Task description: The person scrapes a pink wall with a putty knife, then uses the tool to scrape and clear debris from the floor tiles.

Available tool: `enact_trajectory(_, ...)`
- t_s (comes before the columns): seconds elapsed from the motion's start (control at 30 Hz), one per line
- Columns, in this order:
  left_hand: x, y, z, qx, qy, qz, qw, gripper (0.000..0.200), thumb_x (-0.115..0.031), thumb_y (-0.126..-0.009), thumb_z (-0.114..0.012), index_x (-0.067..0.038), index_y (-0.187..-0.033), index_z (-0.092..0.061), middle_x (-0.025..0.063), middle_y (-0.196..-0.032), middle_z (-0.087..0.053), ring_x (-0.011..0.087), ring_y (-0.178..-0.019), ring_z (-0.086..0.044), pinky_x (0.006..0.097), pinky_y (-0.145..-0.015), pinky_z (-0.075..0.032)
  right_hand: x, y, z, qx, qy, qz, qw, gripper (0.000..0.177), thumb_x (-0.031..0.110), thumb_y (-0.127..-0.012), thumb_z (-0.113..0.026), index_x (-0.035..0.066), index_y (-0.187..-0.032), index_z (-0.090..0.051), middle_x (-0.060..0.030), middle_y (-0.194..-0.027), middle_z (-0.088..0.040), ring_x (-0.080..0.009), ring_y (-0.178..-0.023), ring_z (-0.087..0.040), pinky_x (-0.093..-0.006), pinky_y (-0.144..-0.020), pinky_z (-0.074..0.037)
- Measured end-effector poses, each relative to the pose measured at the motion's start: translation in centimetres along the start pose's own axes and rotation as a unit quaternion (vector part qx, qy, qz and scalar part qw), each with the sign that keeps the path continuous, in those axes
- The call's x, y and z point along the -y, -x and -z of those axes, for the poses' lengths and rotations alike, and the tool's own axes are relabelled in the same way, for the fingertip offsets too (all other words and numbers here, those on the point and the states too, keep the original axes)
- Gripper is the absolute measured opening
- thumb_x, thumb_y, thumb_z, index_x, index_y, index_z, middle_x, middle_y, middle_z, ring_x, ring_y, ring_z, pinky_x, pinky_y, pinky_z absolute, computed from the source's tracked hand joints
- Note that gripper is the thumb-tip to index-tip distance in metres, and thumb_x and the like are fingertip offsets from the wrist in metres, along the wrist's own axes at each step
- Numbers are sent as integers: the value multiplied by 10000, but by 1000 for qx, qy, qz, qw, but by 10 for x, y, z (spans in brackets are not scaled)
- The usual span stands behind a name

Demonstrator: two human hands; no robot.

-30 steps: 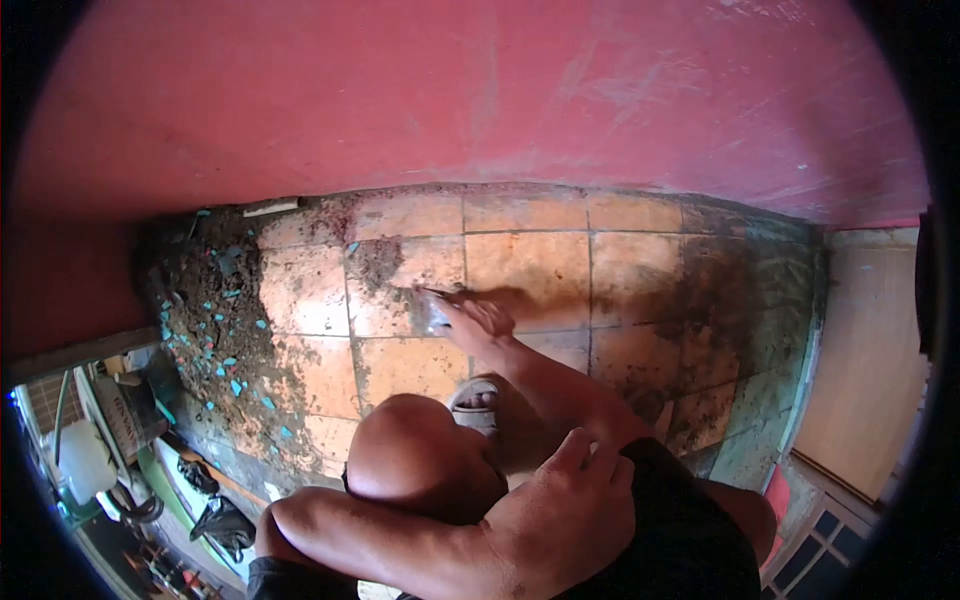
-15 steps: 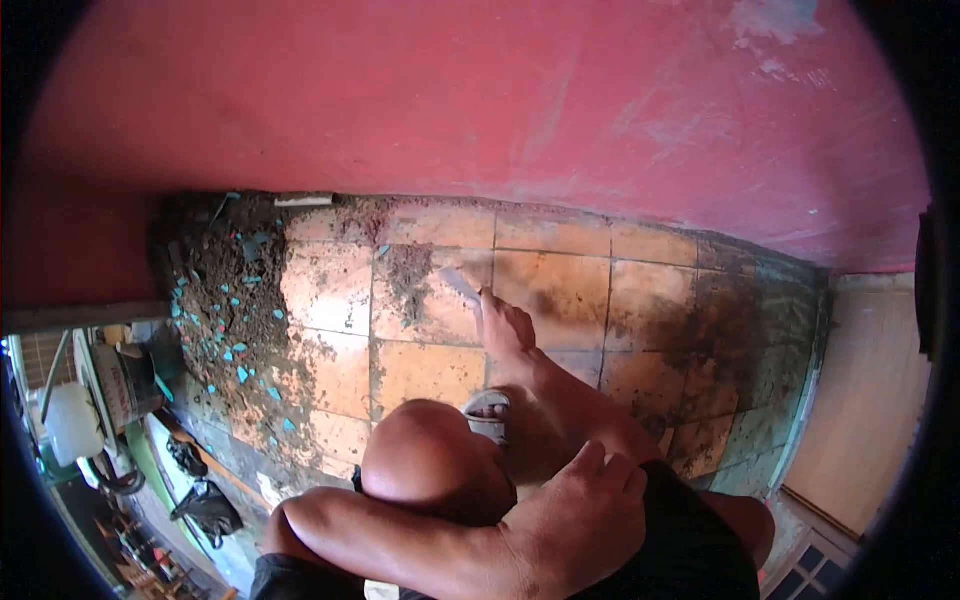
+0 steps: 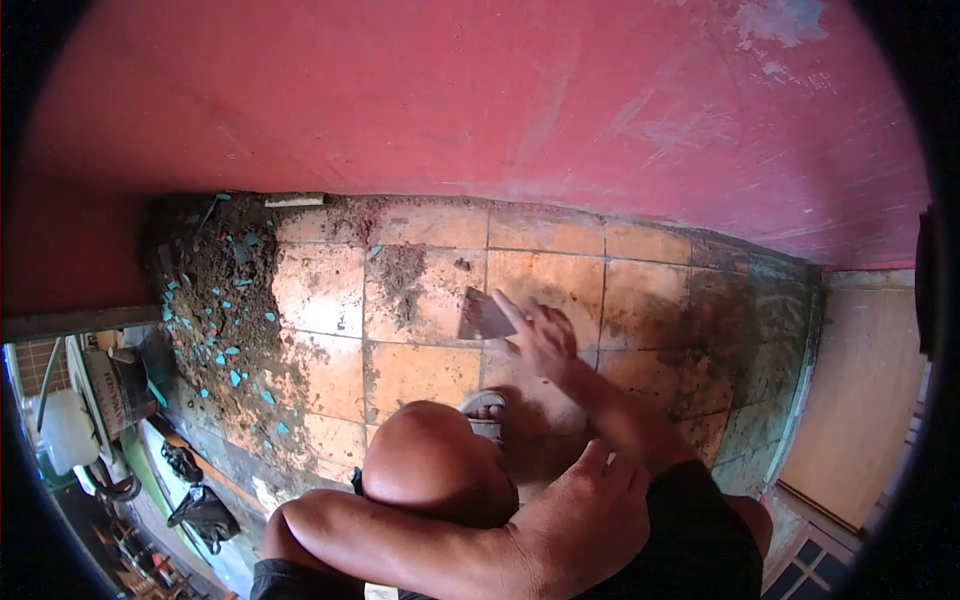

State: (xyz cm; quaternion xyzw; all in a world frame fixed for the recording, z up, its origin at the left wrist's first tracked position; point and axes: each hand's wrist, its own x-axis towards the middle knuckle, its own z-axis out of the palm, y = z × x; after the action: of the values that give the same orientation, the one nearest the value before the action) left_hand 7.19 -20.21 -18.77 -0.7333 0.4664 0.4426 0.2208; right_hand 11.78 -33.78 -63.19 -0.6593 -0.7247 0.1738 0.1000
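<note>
My right hand (image 3: 545, 338), slightly blurred, is closed round a flat scraper (image 3: 482, 318) low over the orange floor tiles (image 3: 425, 368). The broad face of its blade shows, pointing left, and one finger stretches along it. Just beyond the blade lie a small clump of dirt (image 3: 462, 264) and a patch of loose dirt (image 3: 402, 275). My left forearm crosses over my bent knee (image 3: 418, 455). At its end my left hand (image 3: 585, 515) is loosely closed near my right sleeve, with nothing showing in it; its fingertips are hidden.
A heap of dark soil with turquoise chips (image 3: 225, 290) lies at the left. A pink wall (image 3: 480, 100) runs along the far side, with a pale strip (image 3: 295, 200) at its foot. A wooden door (image 3: 850, 400) stands right; black bags (image 3: 205, 515) lie lower left.
My right hand has drawn back toward me and to the right with the scraper, whose blade now shows broad side. A small dirt clump shows where the hand was. My left hand has hardly moved.
</note>
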Motion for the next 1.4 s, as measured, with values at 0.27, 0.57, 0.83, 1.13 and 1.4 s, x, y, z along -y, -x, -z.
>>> enact_trajectory(0.27,-23,-36,23,-26,3,-56,998,864,-696,-914,-654,-45,-1475,-553,168,-1451,-596,341,-1301,-595,510,-1155,-474,-81,37,32,189,130,-145,962,652,519,-1003,-612,467,-1615,-391,-108,-1253,-705,-352,-1039,-723,-501,-982,-554)
enact_trajectory(0.57,-69,-10,-38,-115,148,84,979,774,-619,-949,-634,-22,-1438,-583,179,-1395,-630,353,-1263,-618,503,-1147,-464,42,-84,-131,34,-49,-129,990,537,426,-1050,-590,249,-1552,-521,-75,-1135,-754,-302,-1047,-715,-446,-922,-565)
enact_trajectory(0.83,-110,-100,-41,-368,416,347,756,651,-499,-942,-631,-31,-1394,-615,156,-1327,-653,339,-1217,-626,472,-1067,-483,30,-89,1,95,-91,-133,982,440,323,-1035,-606,277,-1471,-575,-140,-917,-756,-340,-794,-742,-499,-705,-582)
enact_trajectory(1.13,-114,-125,-34,-438,454,363,686,523,-365,-933,-628,-41,-1344,-651,131,-1251,-679,324,-1164,-634,436,-978,-505,7,-109,-27,152,-60,-258,952,456,452,-1037,-601,234,-1435,-642,-155,-1049,-784,-350,-997,-755,-506,-867,-560)
enact_trajectory(1.4,-124,-113,-48,-385,459,399,694,425,-245,-926,-626,-51,-1300,-684,108,-1183,-703,310,-1117,-642,405,-898,-524,168,-208,-38,96,-165,-70,979,362,296,-1021,-615,234,-1371,-681,-163,-993,-772,-333,-948,-748,-499,-909,-573)
